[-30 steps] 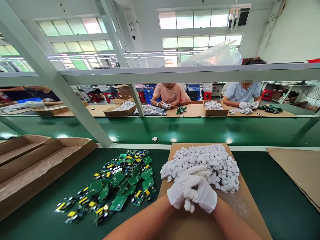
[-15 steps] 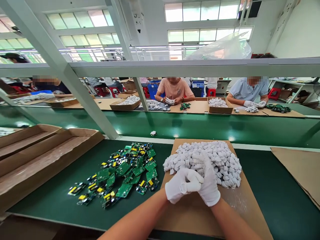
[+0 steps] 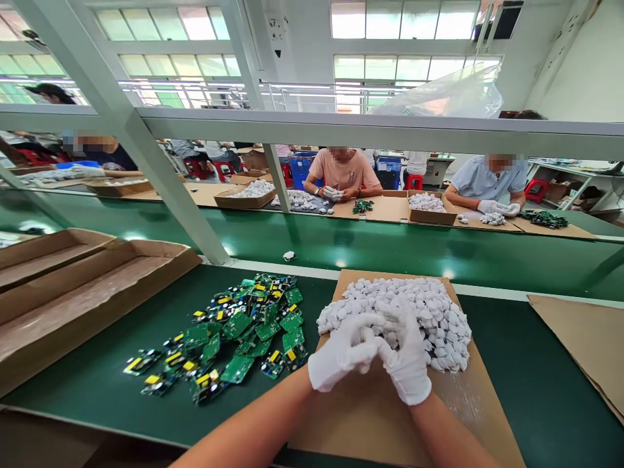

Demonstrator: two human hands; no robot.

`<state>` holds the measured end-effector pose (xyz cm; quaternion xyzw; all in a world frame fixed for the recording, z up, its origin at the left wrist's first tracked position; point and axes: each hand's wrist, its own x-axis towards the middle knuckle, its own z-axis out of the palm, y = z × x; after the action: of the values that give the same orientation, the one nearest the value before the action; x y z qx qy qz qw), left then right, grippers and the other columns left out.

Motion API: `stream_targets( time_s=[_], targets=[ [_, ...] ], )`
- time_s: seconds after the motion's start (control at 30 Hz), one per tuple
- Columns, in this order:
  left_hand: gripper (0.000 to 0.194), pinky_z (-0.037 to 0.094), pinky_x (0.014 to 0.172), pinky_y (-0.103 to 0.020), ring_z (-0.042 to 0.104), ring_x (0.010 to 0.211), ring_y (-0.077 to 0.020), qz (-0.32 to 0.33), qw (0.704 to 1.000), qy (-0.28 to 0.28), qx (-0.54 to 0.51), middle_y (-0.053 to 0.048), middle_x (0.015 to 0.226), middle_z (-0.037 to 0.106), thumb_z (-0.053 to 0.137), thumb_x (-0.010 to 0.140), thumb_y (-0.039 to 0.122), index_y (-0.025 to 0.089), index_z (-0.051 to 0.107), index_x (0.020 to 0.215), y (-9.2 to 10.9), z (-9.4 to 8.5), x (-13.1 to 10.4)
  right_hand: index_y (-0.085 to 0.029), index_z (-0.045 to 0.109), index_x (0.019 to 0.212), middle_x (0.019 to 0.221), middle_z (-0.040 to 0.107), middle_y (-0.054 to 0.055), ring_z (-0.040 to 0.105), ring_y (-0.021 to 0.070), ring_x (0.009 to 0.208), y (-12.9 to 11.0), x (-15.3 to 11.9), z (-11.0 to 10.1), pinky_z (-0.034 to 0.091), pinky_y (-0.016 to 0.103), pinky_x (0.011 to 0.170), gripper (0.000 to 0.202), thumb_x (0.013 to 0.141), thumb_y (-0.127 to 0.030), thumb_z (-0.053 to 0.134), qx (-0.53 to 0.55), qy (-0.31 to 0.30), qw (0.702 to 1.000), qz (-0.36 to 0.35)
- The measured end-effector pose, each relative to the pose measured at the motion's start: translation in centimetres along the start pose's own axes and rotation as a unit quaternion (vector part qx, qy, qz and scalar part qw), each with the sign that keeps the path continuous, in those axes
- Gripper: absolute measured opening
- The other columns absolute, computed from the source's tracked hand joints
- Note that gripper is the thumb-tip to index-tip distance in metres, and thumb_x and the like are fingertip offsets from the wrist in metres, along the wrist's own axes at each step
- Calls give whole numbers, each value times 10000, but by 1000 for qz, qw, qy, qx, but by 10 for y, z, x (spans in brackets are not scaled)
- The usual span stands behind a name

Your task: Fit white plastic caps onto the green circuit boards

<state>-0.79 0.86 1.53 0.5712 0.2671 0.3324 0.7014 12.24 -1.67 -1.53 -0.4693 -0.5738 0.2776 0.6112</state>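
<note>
Left hand [image 3: 344, 352] and right hand [image 3: 408, 357], fingers half-curled, partly hide the piled white pieces [image 3: 419, 296]; I cannot tell whether they grip anything.

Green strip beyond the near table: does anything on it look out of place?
Perhaps: one small white-topped piece sits alone on the green strip, apart from the white pile on the cardboard. It looks like a stray, though possibly intended.

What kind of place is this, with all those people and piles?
Probably a factory workshop for electronics: there's a heap of green circuit boards, a pile of white pieces, and people working in a row opposite.
</note>
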Motion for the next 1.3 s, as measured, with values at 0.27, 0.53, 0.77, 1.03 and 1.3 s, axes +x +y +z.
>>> stream_targets(
  time_s=[0.27,0.53,0.77,1.03,1.3],
  targets=[
    [417,218,374,-189,347,356,-42,-34,988,150,30,63,423,415,703,583,459,167,409,534,-25,16,-4,-192,340,1344,1158,571,135,546,279,1065,0,5,-8,479,464,885,642,779,-284,632,-294,145,922,-205],
    [238,376,632,-245,498,690,-121,141,948,209,197,-28,731,560,597,744,257,156,480,562,-15,31,-9,-194,332,1348,1144,589,123,565,265,1049,6,6,-10,488,433,884,604,811,-274,595,-306,131,920,-205],
    [107,391,607,-219,474,652,-100,320,868,177,336,-9,708,528,457,821,101,188,474,763,-36,27,-15,-194,340,1354,1137,601,111,580,234,1019,8,6,-8,464,419,914,586,815,-288,553,-160,60,984,-49],
    [52,271,490,-250,440,569,-107,374,737,-45,561,2,672,543,431,781,143,192,443,771,-10,6,-14,-243,314,1373,976,661,69,638,187,818,-4,-1,8,538,331,739,595,832,-346,540,243,-20,959,141],
    [268,330,447,-215,467,452,-83,75,989,40,119,0,594,521,470,810,409,173,458,685,-19,20,-11,-214,386,1348,882,669,65,604,151,577,-5,-1,3,565,304,606,490,886,-373,410,110,-61,990,62]
  ],
)
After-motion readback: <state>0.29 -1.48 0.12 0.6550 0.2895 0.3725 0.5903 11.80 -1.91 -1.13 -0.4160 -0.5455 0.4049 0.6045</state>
